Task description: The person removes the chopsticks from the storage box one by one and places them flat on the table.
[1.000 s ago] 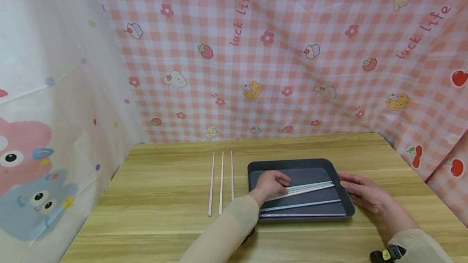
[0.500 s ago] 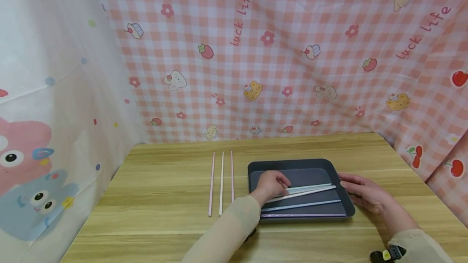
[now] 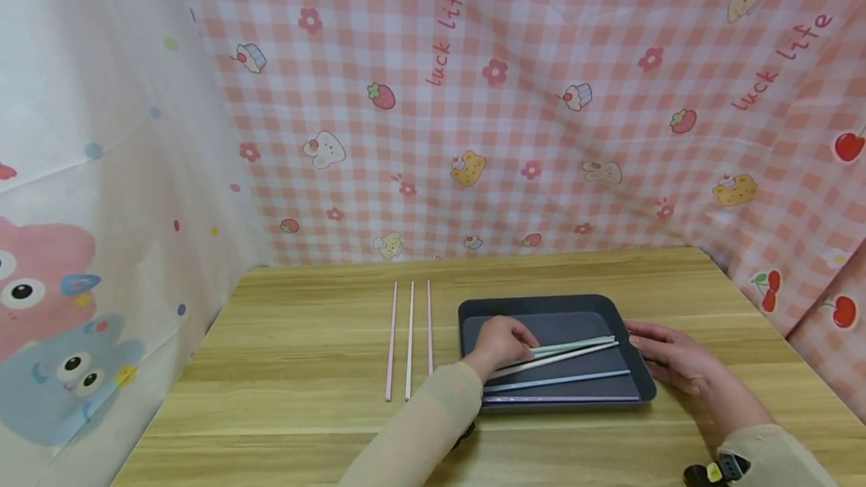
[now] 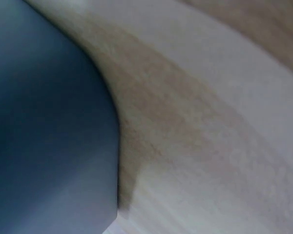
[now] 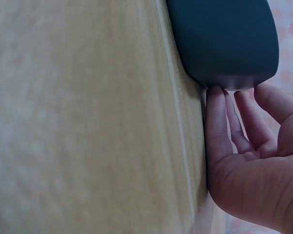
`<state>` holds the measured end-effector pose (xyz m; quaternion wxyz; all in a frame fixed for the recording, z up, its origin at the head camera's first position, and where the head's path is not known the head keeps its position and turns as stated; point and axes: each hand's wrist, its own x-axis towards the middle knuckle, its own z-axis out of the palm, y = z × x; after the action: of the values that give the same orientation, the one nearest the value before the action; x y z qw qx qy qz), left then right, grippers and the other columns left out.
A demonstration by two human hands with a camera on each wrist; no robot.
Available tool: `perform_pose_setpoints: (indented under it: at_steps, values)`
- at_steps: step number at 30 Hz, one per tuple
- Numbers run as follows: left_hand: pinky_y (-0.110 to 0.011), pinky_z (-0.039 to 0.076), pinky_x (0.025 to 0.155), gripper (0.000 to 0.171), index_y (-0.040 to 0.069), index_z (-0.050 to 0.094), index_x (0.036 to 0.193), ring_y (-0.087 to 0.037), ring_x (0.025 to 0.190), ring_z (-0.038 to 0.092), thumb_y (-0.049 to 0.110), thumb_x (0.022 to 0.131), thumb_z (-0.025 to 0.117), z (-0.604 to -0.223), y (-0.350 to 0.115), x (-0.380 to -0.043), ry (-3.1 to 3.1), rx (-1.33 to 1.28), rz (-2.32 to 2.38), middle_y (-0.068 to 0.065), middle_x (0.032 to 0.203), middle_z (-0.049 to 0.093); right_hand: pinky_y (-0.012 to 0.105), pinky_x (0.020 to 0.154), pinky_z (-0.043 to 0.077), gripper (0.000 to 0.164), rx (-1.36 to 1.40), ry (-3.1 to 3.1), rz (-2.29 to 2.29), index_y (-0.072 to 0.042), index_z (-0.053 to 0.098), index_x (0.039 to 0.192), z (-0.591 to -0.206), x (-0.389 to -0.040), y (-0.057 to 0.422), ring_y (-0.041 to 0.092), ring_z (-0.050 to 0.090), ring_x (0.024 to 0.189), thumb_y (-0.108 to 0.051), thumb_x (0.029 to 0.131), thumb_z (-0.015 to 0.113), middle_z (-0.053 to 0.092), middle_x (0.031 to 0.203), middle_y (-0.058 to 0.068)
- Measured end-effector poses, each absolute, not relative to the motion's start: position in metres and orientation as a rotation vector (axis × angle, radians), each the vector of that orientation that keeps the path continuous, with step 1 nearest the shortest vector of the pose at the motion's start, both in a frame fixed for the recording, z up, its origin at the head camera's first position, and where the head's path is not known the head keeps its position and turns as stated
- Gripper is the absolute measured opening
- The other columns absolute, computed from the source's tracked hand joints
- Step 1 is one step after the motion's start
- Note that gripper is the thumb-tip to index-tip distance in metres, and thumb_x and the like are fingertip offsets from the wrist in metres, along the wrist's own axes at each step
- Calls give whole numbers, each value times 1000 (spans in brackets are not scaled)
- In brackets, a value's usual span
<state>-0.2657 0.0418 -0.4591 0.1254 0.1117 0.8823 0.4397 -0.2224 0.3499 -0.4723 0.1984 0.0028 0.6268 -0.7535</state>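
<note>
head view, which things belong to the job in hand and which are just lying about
Likely the job:
tray, touched by right hand
chopsticks inside, at least one held by left hand
three chopsticks outside

Just surroundings:
table
checked cloth
white cloth

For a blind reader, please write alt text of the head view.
A left hand pinches thin pale green sticks in a dark grey rectangular tray; a right hand touches its right end. Farther left, three thin pink and white sticks lie on a wood-grained table.

Tabletop [image 3: 291,367]: light wood grain. Directly on it: three thin sticks [image 3: 410,340] side by side, pink, white, pink; dark gray tray [image 3: 568,325] to their right.
</note>
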Motion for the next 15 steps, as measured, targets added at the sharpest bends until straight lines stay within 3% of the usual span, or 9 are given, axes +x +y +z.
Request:
perform_pose_setpoints:
  at_steps: [7, 15]
  values:
    - [-28, 52, 73, 11, 14, 80, 84, -9, 80, 60, 3, 81, 81, -455, 40, -266, 2533, 296, 1319, 8, 84, 68, 29, 82, 55, 27, 29, 1782, -2085, -34, 72, 104, -473, -223, 349, 9, 65, 96, -11, 100, 59, 69, 105, -10]
    - [-28, 51, 70, 10, 13, 80, 86, -9, 76, 59, 4, 82, 80, -451, 41, -267, 2458, 284, 1422, 7, 83, 67, 29, 81, 55, 28, 44, 1801, -2083, -35, 72, 102, -472, -222, 349, 9, 64, 94, -11, 100, 59, 69, 103, -10]
